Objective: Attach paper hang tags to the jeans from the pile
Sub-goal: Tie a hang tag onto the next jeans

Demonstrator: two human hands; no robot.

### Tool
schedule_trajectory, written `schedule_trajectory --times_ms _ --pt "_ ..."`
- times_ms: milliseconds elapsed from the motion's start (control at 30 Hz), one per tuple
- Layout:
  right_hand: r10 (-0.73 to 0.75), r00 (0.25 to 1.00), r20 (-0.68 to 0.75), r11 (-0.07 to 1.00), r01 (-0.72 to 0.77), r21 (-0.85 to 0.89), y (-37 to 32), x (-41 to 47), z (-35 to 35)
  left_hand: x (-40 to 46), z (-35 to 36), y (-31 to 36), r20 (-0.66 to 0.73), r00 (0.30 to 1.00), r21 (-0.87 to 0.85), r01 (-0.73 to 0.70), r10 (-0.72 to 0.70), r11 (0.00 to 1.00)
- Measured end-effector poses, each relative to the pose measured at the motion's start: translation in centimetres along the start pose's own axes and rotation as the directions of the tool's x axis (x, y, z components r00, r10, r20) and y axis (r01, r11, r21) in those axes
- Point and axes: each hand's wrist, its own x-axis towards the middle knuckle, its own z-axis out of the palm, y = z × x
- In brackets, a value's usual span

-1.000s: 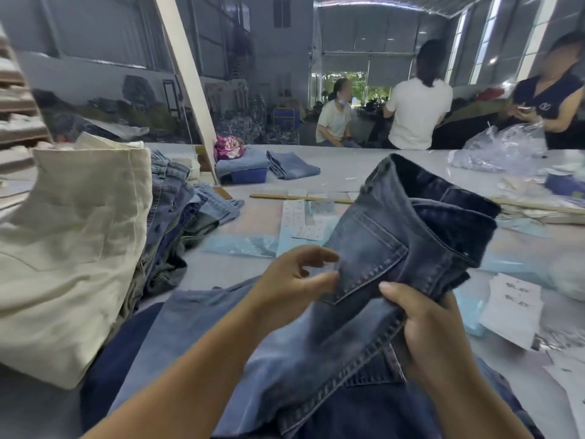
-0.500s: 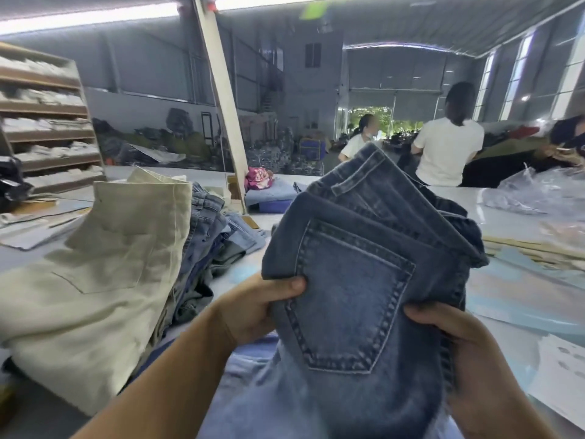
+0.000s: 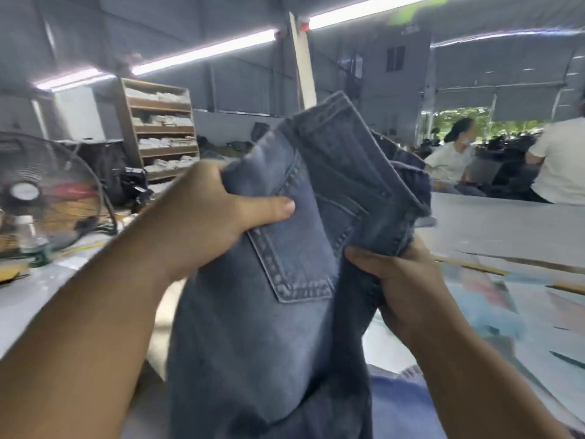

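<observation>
A pair of blue jeans (image 3: 285, 312) hangs lifted in front of me, back pocket facing me and the folded waistband at the top. My left hand (image 3: 205, 223) grips the left side of the jeans, thumb pressed across the top of the pocket. My right hand (image 3: 402, 280) grips the bunched waistband and side seam at the right. No paper hang tag shows on the jeans or in either hand. The pile of jeans is out of view.
A standing fan (image 3: 47, 191) and a plastic bottle (image 3: 33, 242) sit at the left on the grey table (image 3: 506, 229). Wooden shelves (image 3: 161, 128) with folded goods stand behind. Papers (image 3: 493, 299) lie on the table at the right. Two people (image 3: 456, 156) sit at the far right.
My view has swung left and upward. Both hands have raised the jeans higher and toward the left, and the beige trousers and denim pile have left the view.
</observation>
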Motion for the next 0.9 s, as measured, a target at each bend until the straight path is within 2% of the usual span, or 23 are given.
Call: schedule_trajectory --times_ms 133,233,333,400,433,467,500,567,600,633,700,800,900 --pt "-0.029 0.998 -0.060 0.990 0.021 -0.142 2.8 5.3 4.7 3.8 -3.3 -2.8 -0.146 0.989 0.073 0.044 -0.033 0.996" --pt "-0.060 0.995 -0.080 0.976 0.041 -0.215 6.6 9.0 7.2 6.9 -4.4 -7.9 -0.151 0.985 0.133 0.103 -0.082 0.986" --pt "-0.150 0.985 -0.084 0.958 0.123 -0.260 10.1 12.4 9.2 9.4 -5.5 -13.9 -0.149 0.979 0.017 0.141 -0.137 0.990" --pt "-0.164 0.984 -0.073 0.942 0.134 -0.308 12.2 14.7 10.5 11.1 -6.0 -17.9 -0.227 0.957 -0.068 0.169 -0.181 0.983" --pt "-0.166 0.984 -0.060 0.928 0.136 -0.346 13.2 15.7 11.2 11.9 -5.8 -19.9 -0.282 0.936 -0.048 0.207 -0.212 0.977" --pt "-0.164 0.986 -0.042 0.901 0.132 -0.414 14.4 16.6 11.8 12.8 -5.4 -21.9 -0.343 0.905 0.042 0.281 -0.250 0.959" --pt "-0.150 0.988 -0.024 0.837 0.114 -0.536 15.8 17.2 12.2 13.5 -4.7 -23.7 -0.402 0.871 0.172 0.375 -0.282 0.911" --pt "-0.076 0.997 -0.021 0.570 0.026 -0.822 18.8 17.6 12.9 13.8 -2.5 -27.0 -0.472 0.830 0.422 0.509 -0.297 0.750" --pt "-0.048 0.998 -0.032 0.443 -0.008 -0.897 20.3 17.5 13.0 13.4 -1.0 -28.4 -0.468 0.841 0.537 0.516 -0.273 0.667" --pt "-0.034 0.999 -0.039 0.368 -0.024 -0.929 21.6 17.3 12.9 12.8 0.6 -29.7 -0.440 0.868 0.646 0.484 -0.230 0.590" --pt "-0.035 0.999 -0.037 0.331 -0.023 -0.943 23.4 17.2 12.7 11.7 3.1 -32.1 -0.374 0.911 0.772 0.411 -0.176 0.485" --pt "-0.083 0.996 0.026 0.285 0.049 -0.957 24.5 18.0 12.5 12.0 3.8 -33.9 -0.380 0.902 0.772 0.430 -0.202 0.468" --pt "-0.215 0.971 0.106 0.236 0.157 -0.959 24.8 18.5 12.9 12.5 4.7 -33.8 -0.367 0.924 0.782 0.370 -0.110 0.502"
